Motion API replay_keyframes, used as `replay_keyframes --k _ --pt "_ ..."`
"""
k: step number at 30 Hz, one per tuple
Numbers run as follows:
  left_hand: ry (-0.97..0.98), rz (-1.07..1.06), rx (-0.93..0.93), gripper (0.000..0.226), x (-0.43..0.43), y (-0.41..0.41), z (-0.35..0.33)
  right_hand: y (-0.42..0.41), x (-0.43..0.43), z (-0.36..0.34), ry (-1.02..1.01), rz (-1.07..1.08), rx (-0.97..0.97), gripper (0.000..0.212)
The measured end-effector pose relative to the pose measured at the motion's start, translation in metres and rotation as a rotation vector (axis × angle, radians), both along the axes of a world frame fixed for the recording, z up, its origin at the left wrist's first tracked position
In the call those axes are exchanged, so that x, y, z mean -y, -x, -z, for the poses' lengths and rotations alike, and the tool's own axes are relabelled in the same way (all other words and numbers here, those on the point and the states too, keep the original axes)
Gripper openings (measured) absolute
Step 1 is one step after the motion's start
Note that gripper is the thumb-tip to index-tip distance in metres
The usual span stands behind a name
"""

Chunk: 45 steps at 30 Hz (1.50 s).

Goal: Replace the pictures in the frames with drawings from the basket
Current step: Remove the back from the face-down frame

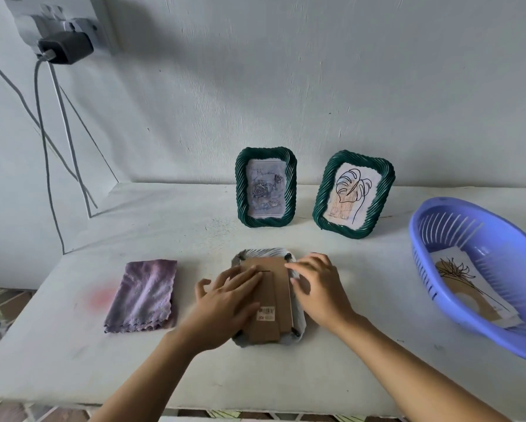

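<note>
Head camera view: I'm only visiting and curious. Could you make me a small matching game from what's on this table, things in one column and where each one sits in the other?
Things
1. folded purple cloth
2. blue plastic basket
3. white frame
4. green frame with the leaf drawing

Places
A. face down, cardboard back up, under the left hand and right hand
B. at the right end of the table, with a drawing inside
C. standing upright at the back
D. lying flat to the left of the hands

Pairs: 1-D, 2-B, 3-A, 4-C
</note>
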State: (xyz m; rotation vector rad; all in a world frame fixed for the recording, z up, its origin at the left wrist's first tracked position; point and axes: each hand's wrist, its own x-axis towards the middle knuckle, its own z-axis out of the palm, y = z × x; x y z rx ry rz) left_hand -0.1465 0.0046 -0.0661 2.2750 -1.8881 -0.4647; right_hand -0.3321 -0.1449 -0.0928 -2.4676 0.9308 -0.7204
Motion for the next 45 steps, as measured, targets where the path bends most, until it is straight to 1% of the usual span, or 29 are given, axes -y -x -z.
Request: replay_keyframes --k 2,5,8,11,13,16,19,28,33,39,45 --pt "0.054 -0.001 0.035 0.065 -0.002 0.001 0.007 0.004 0.001 0.008 0.080 0.004 -0.031 0.031" --pt "0.137 -0.010 0.012 0.064 -0.002 0.002 0.011 0.008 0.005 0.008 0.087 0.010 -0.066 0.037" --pt "0.201 -0.032 -0.001 0.073 0.003 0.002 0.013 0.009 0.012 0.005 0.069 -0.047 -0.088 0.042" --pt "0.249 -0.072 -0.031 0.085 0.010 0.002 0.016 0.017 0.019 0.008 0.093 -0.049 -0.091 0.043" --pt "0.290 -0.082 -0.027 0.082 0.015 0.003 0.018 0.022 0.021 0.011 0.118 -0.057 -0.090 0.042" --pt "0.328 -0.118 0.027 0.077 0.017 0.007 0.022 0.023 0.021 0.014 0.136 -0.063 -0.078 0.041" --pt "0.321 -0.148 0.070 0.079 0.016 0.007 0.024 0.022 0.022 0.014 0.140 -0.064 -0.083 0.041" --pt "0.297 -0.118 0.120 0.078 0.017 0.006 0.025 0.020 0.024 0.018 0.164 -0.060 -0.051 0.042" --pt "0.282 -0.100 0.152 0.075 0.017 0.006 0.024 0.020 0.023 0.015 0.153 -0.066 -0.071 0.040" --pt "0.234 -0.134 0.149 0.086 0.019 0.006 0.023 0.021 0.023 0.013 0.131 -0.056 -0.091 0.045" --pt "0.196 -0.130 0.161 0.086 0.018 0.006 0.023 0.019 0.022 0.014 0.171 -0.049 -0.107 0.044"
